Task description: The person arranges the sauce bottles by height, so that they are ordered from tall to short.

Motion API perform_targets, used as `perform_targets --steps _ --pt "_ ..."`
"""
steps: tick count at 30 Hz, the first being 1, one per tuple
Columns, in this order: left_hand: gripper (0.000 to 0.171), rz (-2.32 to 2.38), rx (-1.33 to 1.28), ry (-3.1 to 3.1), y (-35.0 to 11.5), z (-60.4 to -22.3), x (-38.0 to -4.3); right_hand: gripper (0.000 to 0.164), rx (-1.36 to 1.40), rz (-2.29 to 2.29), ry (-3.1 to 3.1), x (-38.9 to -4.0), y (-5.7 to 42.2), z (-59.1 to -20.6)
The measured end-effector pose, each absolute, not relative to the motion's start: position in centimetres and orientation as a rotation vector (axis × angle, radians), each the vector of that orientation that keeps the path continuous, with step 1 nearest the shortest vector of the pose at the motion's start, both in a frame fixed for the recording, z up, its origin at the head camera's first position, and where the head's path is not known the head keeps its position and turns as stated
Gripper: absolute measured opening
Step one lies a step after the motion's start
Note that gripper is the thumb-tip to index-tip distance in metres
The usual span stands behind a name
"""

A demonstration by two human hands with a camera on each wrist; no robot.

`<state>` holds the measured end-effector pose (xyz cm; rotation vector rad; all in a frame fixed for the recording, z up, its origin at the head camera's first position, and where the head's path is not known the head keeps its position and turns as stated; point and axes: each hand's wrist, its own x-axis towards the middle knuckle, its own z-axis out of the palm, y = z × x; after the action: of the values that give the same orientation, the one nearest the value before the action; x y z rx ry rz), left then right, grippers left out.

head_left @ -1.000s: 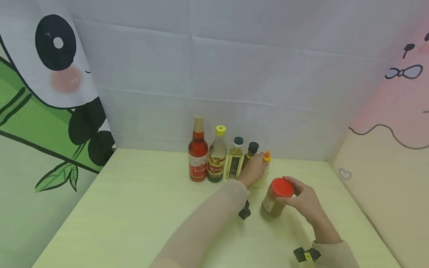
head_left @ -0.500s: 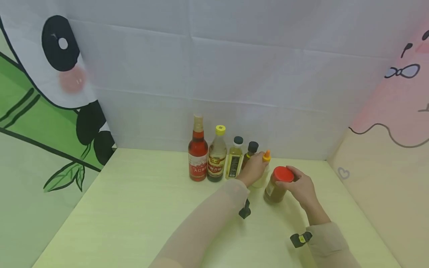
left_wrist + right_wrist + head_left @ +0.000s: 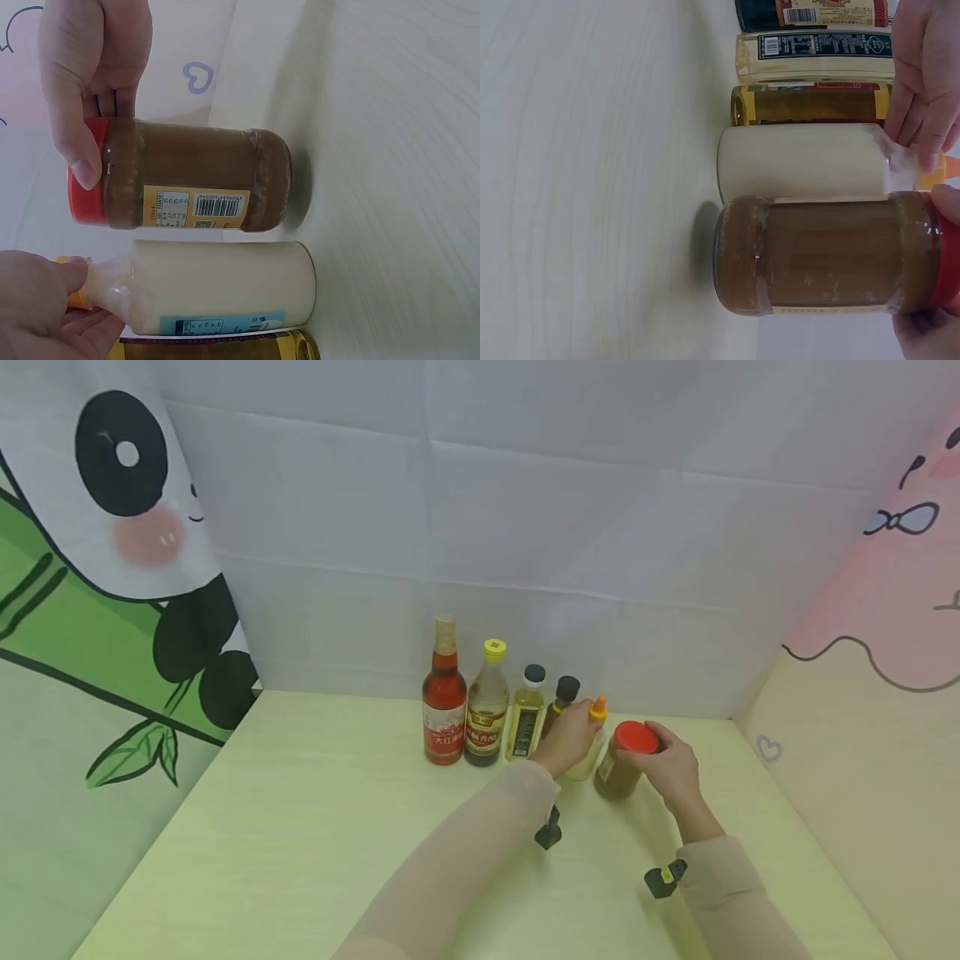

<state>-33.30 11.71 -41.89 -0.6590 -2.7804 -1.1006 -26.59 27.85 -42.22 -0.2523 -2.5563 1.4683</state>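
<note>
My right hand [image 3: 670, 768] grips the red lid of a jar of brown spread [image 3: 825, 255], thumb on one side and fingers on the other. The jar leans slightly, its base close over the table, and stands right beside a cream-coloured squeeze bottle [image 3: 225, 285] with an orange nozzle cap [image 3: 597, 710]. Around that bottle's neck and cap, my left hand [image 3: 567, 741] pinches with thumb and fingers. In the head view the left hand hides much of the squeeze bottle and of a dark-capped bottle [image 3: 567, 688]. The right wrist view shows the squeeze bottle upright between this bottle and the jar.
Leftward the row continues with a green-capped oil bottle [image 3: 524, 727], a yellow-capped vinegar bottle [image 3: 486, 714] and a tall red bottle [image 3: 444, 710]. Behind them hangs a pale cloth [image 3: 525, 527]. The pale table [image 3: 300, 827] extends left and forward; a side wall [image 3: 847, 760] bounds it at right.
My right hand has carried the jar away from me, toward the back of the table, up beside the squeeze bottle. The left hand has stayed on the squeeze bottle's neck.
</note>
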Motion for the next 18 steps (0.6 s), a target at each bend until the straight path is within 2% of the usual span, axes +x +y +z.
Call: perform_targets --steps 18 --pt "0.035 -1.012 -0.604 -2.832 12.5 -42.1 -33.7 0.078 -0.341 1.458 -2.519 -28.7 27.9 -43.0"
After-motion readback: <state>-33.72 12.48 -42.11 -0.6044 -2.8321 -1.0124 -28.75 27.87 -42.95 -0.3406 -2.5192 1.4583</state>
